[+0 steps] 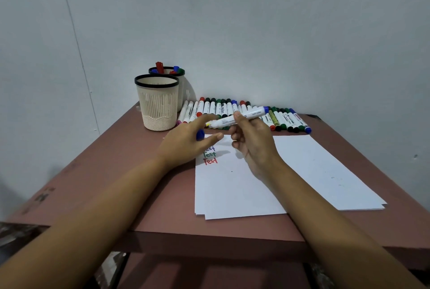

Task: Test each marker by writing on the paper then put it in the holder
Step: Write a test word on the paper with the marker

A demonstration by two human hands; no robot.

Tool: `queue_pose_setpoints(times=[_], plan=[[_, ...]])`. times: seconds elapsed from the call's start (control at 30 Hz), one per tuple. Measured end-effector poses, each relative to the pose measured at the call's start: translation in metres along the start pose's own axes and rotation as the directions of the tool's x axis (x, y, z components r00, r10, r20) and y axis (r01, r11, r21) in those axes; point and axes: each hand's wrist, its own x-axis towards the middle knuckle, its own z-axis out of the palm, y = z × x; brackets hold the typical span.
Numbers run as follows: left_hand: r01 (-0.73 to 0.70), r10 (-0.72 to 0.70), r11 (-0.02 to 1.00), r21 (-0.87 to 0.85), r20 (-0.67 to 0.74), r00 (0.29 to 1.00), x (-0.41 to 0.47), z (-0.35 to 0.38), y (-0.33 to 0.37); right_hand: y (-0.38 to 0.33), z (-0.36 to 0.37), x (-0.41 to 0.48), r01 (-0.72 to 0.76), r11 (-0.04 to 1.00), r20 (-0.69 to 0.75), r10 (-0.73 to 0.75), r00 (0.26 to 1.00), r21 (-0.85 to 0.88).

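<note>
Holders (pixel 158 102) two; right fingers (pixel 237 116) grip one marker (pixel 223 122); left fingers (pixel 210 118) hold one blue cap (pixel 200 135).

1. Both bare forearms reach forward from the lower corners and converge.
2. The left hand (pixel 186 143) is palm down, forefinger and thumb almost straight, holding a blue cap (pixel 200 135) between them.
3. The right hand (pixel 253 142) is raised, its fingers curled, pinching a marker (pixel 239 118) held nearly level.
</note>
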Motion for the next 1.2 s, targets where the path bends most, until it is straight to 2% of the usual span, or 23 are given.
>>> queue_pose_setpoints(times=[0.1, 0.17, 0.23, 0.3, 0.43, 0.57, 0.9, 1.2], plan=[[0.146, -0.154, 0.969, -0.201, -0.023, 0.988, 0.003, -0.004, -0.004, -0.008, -0.003, 0.000, -0.059, 0.979, -0.081, 0.076, 0.994, 0.194], [0.258, -0.294, 0.896, -0.361, -0.050, 0.954, 0.007, -0.004, -0.007, -0.011, -0.006, -0.001, -0.095, 0.959, -0.067, 0.117, 0.991, 0.268], [0.352, -0.429, 0.783, -0.512, -0.035, 0.903, 0.010, -0.003, -0.011, -0.010, -0.005, -0.003, -0.121, 0.965, -0.013, 0.127, 0.992, 0.231], [0.415, -0.503, 0.709, -0.570, 0.004, 0.864, 0.012, -0.004, -0.015, -0.006, -0.001, -0.006, -0.121, 0.984, 0.072, 0.113, 0.991, 0.131], [0.461, -0.514, 0.715, -0.526, 0.053, 0.856, 0.013, -0.003, -0.019, 0.008, 0.011, -0.010, -0.041, 0.986, 0.173, 0.069, 0.983, -0.162], [0.466, -0.522, 0.673, -0.575, 0.077, 0.849, 0.014, -0.005, -0.016, 0.017, 0.013, -0.012, 0.016, 0.938, 0.164, 0.043, 0.985, -0.345], [0.481, -0.546, 0.635, -0.605, 0.090, 0.833, 0.015, -0.007, -0.017, 0.020, 0.015, -0.020, 0.008, 0.904, 0.135, 0.056, 0.989, -0.428], [0.482, -0.538, 0.641, -0.597, 0.098, 0.837, 0.015, -0.007, -0.015, 0.020, 0.018, -0.023, 0.048, 0.878, 0.138, 0.021, 0.990, -0.476]])
